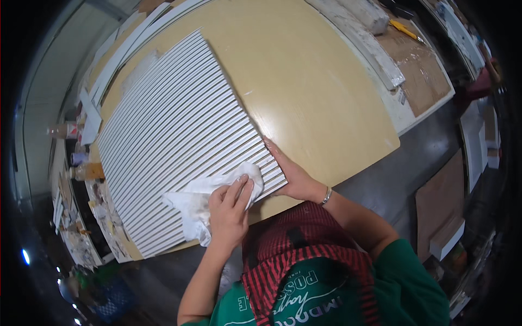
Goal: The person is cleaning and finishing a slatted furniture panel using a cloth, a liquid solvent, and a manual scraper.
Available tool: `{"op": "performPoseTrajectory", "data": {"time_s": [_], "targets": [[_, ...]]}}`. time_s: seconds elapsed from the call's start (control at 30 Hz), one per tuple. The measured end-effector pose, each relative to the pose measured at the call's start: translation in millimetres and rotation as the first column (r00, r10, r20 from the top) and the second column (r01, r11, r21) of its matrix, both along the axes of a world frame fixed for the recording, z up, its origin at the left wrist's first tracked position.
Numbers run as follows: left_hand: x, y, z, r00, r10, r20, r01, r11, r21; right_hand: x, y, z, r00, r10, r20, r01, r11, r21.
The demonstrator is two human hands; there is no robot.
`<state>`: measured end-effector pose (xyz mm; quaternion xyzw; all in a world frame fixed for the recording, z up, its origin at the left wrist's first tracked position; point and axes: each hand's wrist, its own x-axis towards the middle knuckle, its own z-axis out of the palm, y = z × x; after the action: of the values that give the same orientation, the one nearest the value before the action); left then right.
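Note:
A white slatted panel (168,125) with dark grooves lies on the pale yellow tabletop (304,81). Near its front edge my left hand (230,209) presses a crumpled white cloth (190,201) onto the slats, fingers bent over the cloth. Some of the cloth droops past the panel's near edge. My right hand (293,175) grips the panel's near right corner, its thumb along the side. The fingers of that hand are mostly hidden behind the edge.
Bottles, one with amber liquid (89,171), stand left of the table. White strips (117,57) lie along the far left side. At the far right are a whitish board (375,51), brown cardboard (416,70) and a yellow-handled cutter (403,28). A brown board (440,204) leans at right.

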<state>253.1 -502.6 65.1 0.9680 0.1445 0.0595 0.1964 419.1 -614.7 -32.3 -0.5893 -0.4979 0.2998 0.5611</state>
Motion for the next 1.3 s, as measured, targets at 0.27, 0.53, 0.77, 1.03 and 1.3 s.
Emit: {"op": "performPoseTrajectory", "data": {"time_s": [0.27, 0.53, 0.77, 1.03, 1.3], "targets": [[19.6, 4.3, 2.1, 0.999, 0.01, 0.045, -0.01, 1.0, 0.001, 8.9, -4.9, -0.5, 0.998, 0.045, -0.049, -0.048, 0.998, -0.052], [17.6, 17.4, 18.5, 0.968, 0.079, 0.237, -0.084, 0.996, 0.009, -2.9, 8.9, 3.4, 0.955, 0.101, -0.281, -0.127, 0.989, -0.074], [-72.3, 133.4, 58.9, 0.835, 0.338, 0.435, -0.492, 0.813, 0.313, -4.8, -0.5, 19.6, 0.907, 0.055, -0.418, -0.131, 0.979, -0.155], [-135.4, 229.4, 105.1, 0.752, 0.313, 0.58, -0.622, 0.627, 0.468, -3.3, 1.5, 10.4, 0.979, -0.053, -0.197, 0.009, 0.976, -0.217], [-299.5, 314.8, 51.1, 0.461, 0.759, 0.46, -0.863, 0.504, 0.034, 13.0, -17.4, -9.0, 0.988, -0.152, 0.035, 0.155, 0.94, -0.303]]}}
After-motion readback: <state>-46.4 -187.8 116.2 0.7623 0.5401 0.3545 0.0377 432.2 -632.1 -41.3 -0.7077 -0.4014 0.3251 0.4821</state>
